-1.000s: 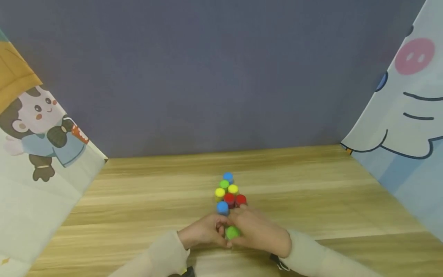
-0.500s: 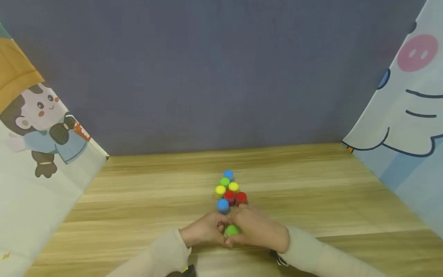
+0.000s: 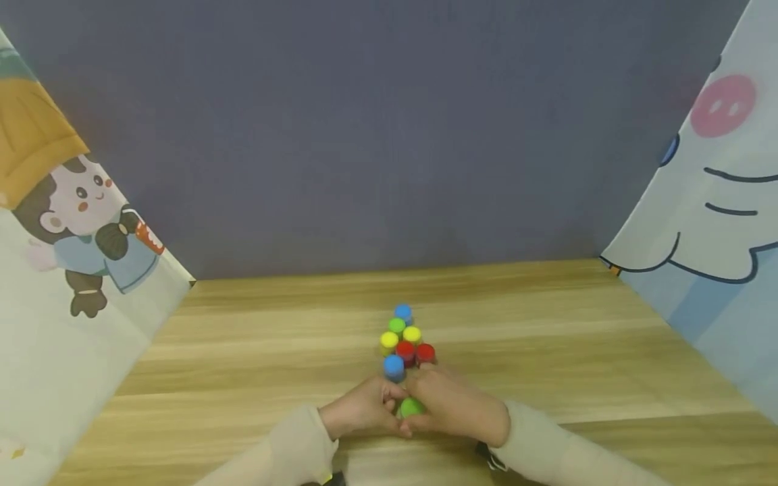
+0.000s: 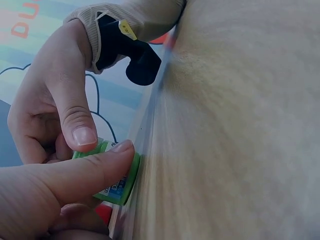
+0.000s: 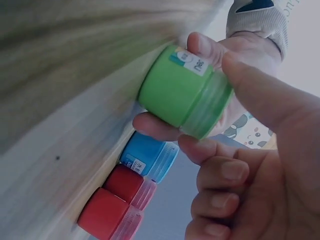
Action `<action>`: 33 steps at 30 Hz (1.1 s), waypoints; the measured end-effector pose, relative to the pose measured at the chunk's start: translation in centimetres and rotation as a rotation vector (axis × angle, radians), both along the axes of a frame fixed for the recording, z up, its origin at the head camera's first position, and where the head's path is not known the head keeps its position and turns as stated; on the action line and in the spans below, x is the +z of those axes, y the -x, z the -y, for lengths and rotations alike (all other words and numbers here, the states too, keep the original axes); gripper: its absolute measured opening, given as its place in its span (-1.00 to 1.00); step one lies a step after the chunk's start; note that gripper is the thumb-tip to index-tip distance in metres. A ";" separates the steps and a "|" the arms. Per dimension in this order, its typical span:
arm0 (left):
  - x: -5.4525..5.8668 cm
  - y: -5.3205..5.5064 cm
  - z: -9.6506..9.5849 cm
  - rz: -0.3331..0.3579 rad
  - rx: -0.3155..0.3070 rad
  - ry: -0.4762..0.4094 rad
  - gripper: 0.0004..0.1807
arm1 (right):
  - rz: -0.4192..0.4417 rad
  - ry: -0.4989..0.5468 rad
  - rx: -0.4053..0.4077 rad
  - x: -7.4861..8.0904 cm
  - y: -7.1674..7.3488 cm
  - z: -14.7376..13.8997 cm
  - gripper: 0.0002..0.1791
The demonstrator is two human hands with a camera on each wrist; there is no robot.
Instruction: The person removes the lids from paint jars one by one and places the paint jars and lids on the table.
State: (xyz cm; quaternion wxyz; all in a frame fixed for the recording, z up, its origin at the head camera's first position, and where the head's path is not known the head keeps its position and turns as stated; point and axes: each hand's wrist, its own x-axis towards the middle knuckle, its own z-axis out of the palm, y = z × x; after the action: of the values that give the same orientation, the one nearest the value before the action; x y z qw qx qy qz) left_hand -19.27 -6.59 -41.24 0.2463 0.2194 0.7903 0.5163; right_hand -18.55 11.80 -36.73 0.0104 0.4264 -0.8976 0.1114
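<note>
Here's the green jar (image 5: pixel 172 92), between your hands at the near end of the group: your left hand (image 3: pixel 365 406) pinches its body, your right hand (image 3: pixel 458 406) pinches the lid (image 5: pixel 209 107). It's low by the surface (image 3: pixel 243 378); contact, I can't tell. And look, a white-and-blue label (image 5: pixel 190 61) faces your right wrist, its letters turned and tough to read. On the blue jar (image 5: pixel 142 155) just beyond, another label (image 5: pixel 134 164) shows 水. Six more jars (image 3: pixel 405 352) stand behind, in red, yellow, green and blue. Below, pale streaky wood grain; at the back, a dark grey wall (image 3: pixel 389 135). Left, a cartoon child (image 3: pixel 79 202); right, a pink snout (image 3: pixel 723 106); and red letters (image 4: pixel 25 21), "DU", in your left wrist view.
</note>
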 end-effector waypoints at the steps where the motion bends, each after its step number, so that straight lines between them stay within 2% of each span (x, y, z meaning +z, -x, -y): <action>1: 0.0 0.0 0.0 0.000 -0.001 -0.006 -0.71 | 0.000 -0.001 -0.001 0.0 0.0 0.0 -0.64; 9: 0.0 -0.4 0.0 0.008 -0.005 -0.038 -0.72 | -0.024 -0.021 0.007 -0.2 -0.2 0.1 -0.56; 16: -0.1 -0.6 -0.1 -0.061 -0.009 0.016 -0.85 | -0.032 -0.025 0.047 0.1 -0.3 -0.1 -0.56; 21: -0.1 -0.5 -0.2 -0.101 -0.018 0.037 -0.79 | -0.041 -0.009 0.073 0.1 -0.2 -0.2 -0.59; 27: -0.1 -0.4 -0.2 -0.116 -0.038 0.023 -0.83 | -0.024 -0.024 0.080 0.0 -0.2 -0.3 -0.55; 33: 0.1 -0.5 -0.2 -0.115 -0.051 0.014 -0.83 | -0.019 -0.027 0.124 0.0 0.0 -0.4 -0.48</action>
State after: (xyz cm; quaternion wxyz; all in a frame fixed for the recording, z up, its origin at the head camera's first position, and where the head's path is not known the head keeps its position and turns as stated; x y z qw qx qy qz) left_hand -18.75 -6.39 -41.11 0.2152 0.2672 0.8008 0.4909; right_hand -18.52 12.19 -36.71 0.0064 0.4825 -0.8707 0.0954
